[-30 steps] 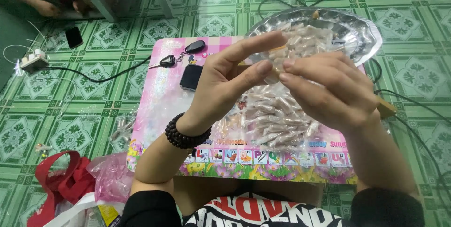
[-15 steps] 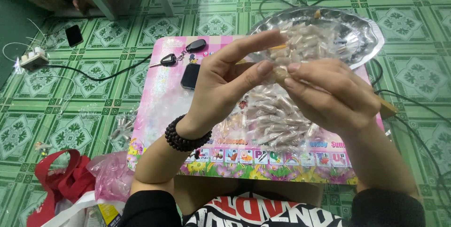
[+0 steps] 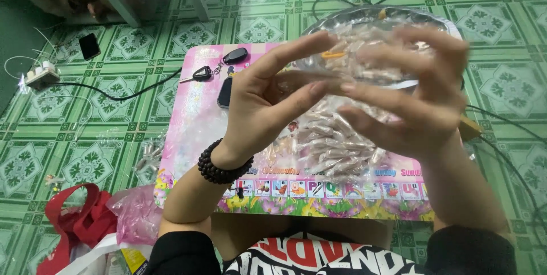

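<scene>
Above the pink worktop (image 3: pixel 188 110), the left hand (image 3: pixel 268 104) and right hand (image 3: pixel 416 95) meet fingertip to fingertip, pinching a small clear-wrapped piece (image 3: pixel 327 78) (blurred). A loose pinch could drop it into the heap of wrapped pieces (image 3: pixel 336 144) below.

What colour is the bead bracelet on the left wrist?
Black or very dark round beads; the bracelet shows clearly in the head view.

Green patterned floor tiles (image 3: pixel 114 90), a pink flowered mat (image 3: pixel 194 115), black bead bracelet (image 3: pixel 219 168), red bag (image 3: pixel 74 224).
</scene>
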